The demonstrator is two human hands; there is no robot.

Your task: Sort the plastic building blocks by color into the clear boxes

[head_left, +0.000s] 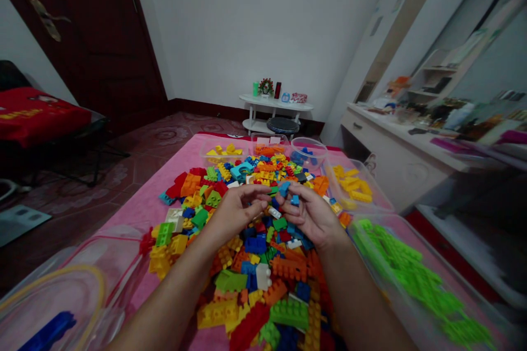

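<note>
Above a large heap of mixed toy building bricks (256,245), both hands are raised close together. My right hand (315,214) holds small blue bricks: one blue brick (284,189) is at its thumb and fingertips, and another blue brick (295,200) lies against the fingers. My left hand (241,208) faces it from the left, thumb and fingers apart, with no brick visible between them. Just past the left fingertips a small green brick (274,191) shows; whether they touch it I cannot tell. A white brick (274,212) lies below, between the hands.
Clear containers ring the heap on the pink cloth (164,167): yellow bricks (224,151) back left, orange bricks (269,151) behind, a round blue-brick tub (308,151), yellow bricks (354,184) at right, and long green pieces (415,274). A container (96,263) stands front left.
</note>
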